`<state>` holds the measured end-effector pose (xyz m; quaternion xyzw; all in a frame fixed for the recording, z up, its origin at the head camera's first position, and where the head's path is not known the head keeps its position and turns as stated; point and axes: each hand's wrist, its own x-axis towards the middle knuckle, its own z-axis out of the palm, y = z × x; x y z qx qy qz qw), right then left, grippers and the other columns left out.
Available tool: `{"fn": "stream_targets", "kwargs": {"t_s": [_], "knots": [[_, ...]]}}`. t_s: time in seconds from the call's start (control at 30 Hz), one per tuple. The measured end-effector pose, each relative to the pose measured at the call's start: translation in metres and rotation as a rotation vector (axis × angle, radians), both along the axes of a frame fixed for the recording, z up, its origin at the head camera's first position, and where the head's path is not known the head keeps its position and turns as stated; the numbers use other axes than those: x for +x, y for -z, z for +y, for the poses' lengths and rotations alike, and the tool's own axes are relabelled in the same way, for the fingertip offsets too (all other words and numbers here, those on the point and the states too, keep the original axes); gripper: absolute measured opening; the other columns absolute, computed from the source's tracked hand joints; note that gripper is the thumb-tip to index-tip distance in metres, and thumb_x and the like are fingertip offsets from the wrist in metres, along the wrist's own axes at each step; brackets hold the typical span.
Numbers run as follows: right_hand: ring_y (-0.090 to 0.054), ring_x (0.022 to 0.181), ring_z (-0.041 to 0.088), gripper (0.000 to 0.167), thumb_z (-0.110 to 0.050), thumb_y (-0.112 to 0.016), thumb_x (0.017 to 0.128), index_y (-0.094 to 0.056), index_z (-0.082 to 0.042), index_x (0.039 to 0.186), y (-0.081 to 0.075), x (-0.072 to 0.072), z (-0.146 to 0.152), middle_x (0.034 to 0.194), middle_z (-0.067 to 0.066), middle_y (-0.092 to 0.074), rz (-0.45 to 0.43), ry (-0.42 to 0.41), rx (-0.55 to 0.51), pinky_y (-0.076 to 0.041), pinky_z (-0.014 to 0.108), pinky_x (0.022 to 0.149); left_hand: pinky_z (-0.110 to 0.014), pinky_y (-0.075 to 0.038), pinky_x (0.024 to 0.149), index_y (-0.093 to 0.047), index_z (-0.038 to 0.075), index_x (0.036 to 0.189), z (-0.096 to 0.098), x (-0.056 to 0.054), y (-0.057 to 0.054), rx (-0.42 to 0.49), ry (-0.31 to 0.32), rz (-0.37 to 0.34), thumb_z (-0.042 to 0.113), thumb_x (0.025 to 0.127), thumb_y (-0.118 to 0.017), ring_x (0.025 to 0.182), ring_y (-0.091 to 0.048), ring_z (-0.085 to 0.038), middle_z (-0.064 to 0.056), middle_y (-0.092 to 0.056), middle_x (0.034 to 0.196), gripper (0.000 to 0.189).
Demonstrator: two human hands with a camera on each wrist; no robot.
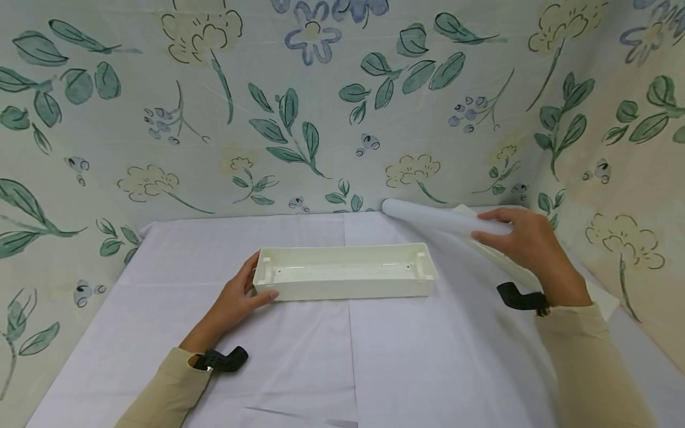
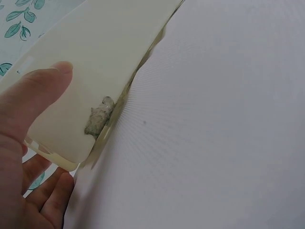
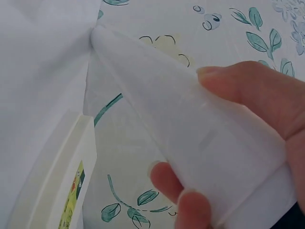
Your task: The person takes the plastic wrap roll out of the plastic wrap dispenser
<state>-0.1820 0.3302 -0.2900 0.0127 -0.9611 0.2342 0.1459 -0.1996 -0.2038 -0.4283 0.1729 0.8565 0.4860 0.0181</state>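
A long, shallow cream plastic tray (image 1: 348,288) stands on the white cloth, its open top facing up. My left hand (image 1: 238,297) grips its left end, thumb on the front wall and fingers round the end. In the left wrist view, a crumpled greyish patch (image 2: 99,117) sticks to the tray's lower edge. To the right, my right hand (image 1: 527,244) holds a smooth white roll (image 1: 439,217), thumb on one side and fingertips on the other. The roll points left toward the back of the table and looks cone-like in the right wrist view.
Under and beside the right hand lies a long cream piece (image 1: 503,255); the right wrist view shows a cream piece with a yellow-green label (image 3: 74,195). White cloth (image 1: 299,356) covers the table. Floral fabric (image 1: 316,148) hangs behind and at both sides.
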Motion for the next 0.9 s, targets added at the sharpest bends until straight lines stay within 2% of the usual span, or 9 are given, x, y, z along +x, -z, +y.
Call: {"fn": "stream_targets", "kwargs": {"t_s": [0.17,0.3,0.6,0.9], "knots": [[-0.056,0.095,0.037,0.044,-0.033,-0.080,0.080,-0.069,-0.006,0.112,0.008,0.001,0.003,0.117,0.023,-0.062,0.064,-0.034,0.014,-0.047,0.044,0.068,-0.058,-0.023,0.111,-0.013,0.034,0.155,0.000,0.001,-0.001,-0.002,-0.004,-0.001,0.040,0.083,-0.075,0.141,-0.029,-0.034,-0.008,-0.028,0.155,0.095],[-0.059,0.087,0.036,0.044,-0.038,-0.079,0.080,-0.067,-0.008,0.110,0.012,0.003,0.005,0.109,0.025,-0.064,0.058,-0.027,0.016,-0.046,0.038,0.061,-0.058,-0.023,0.111,-0.013,0.033,0.155,0.000,0.001,-0.001,-0.003,-0.005,0.000,0.041,0.083,-0.076,0.141,-0.029,-0.034,-0.008,-0.028,0.155,0.096],[-0.059,0.087,0.037,0.048,-0.043,-0.076,0.081,-0.064,-0.009,0.113,0.020,0.006,0.007,0.110,0.027,-0.061,0.022,-0.009,-0.001,-0.049,0.046,0.064,-0.059,-0.024,0.110,-0.012,0.032,0.155,0.001,0.001,-0.001,-0.016,-0.012,0.006,0.041,0.083,-0.076,0.141,-0.029,-0.035,-0.009,-0.028,0.156,0.096],[-0.057,0.088,0.034,0.045,-0.040,-0.078,0.080,-0.065,-0.011,0.112,0.029,0.011,0.011,0.110,0.024,-0.063,0.045,-0.012,-0.002,-0.044,0.039,0.062,-0.060,-0.024,0.110,-0.012,0.033,0.155,0.001,0.001,0.000,-0.016,-0.012,0.004,0.041,0.083,-0.076,0.140,-0.030,-0.036,-0.009,-0.028,0.155,0.096]]}}
